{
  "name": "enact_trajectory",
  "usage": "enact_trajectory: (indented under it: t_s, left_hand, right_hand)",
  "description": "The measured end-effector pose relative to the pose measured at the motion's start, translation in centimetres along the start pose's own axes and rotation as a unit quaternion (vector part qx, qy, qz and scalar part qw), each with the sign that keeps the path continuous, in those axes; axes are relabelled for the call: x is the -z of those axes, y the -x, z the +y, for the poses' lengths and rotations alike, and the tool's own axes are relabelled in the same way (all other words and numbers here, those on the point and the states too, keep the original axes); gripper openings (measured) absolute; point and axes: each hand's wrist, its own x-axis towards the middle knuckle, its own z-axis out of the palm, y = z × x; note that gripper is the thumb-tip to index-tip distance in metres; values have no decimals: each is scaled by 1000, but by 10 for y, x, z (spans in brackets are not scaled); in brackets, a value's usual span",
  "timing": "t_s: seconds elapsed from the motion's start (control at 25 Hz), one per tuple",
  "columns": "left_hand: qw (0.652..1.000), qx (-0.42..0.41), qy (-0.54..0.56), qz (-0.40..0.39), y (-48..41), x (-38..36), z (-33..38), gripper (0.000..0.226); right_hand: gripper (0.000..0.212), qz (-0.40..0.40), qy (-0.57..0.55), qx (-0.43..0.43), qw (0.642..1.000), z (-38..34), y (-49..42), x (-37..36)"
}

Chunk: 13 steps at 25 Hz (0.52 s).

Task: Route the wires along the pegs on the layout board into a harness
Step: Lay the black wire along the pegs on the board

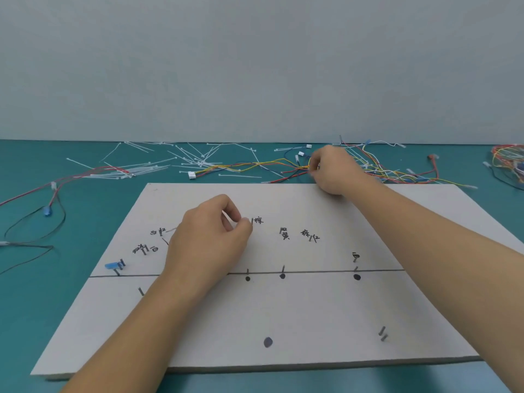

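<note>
The white layout board lies in front of me, with dark pegs and handwritten labels. My left hand hovers over its middle, thumb and forefinger pinched together right beside a peg. A thin dark wire shows at the hand's left edge and runs under it. A blue terminal sits between pegs at the board's left. Beyond the far edge, my right hand pinches a yellow and red wire bundle that ends in a white connector.
White cable ties are scattered along the back of the teal table. Loose red and black wires lie to the left. A tangle of coloured wires lies behind my right hand, and another bundle lies at the far right.
</note>
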Motion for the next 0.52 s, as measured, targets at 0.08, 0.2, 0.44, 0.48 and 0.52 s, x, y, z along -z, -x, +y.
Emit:
enact_trajectory:
  t_s: [0.08,0.2,0.44,0.48,0.52]
  left_hand:
    - [1000,-5,14,-8,0,2,1,6]
    - [1000,-13,24,2,-1,5,2,6]
    - [992,-39,120,17,-4,13,6,14]
    - [987,-39,156,8,-4,15,7,14]
    - [982,-34,186,-2,-4,18,9,13]
  right_hand:
    - [14,42,-40,24,998,-13,4,14]
    - [13,124,-106,66,984,-39,17,57]
    - [5,133,-474,94,866,-90,102,110]
    - [5,93,-517,79,847,-94,114,108]
    - [6,55,-541,63,837,-96,124,103]
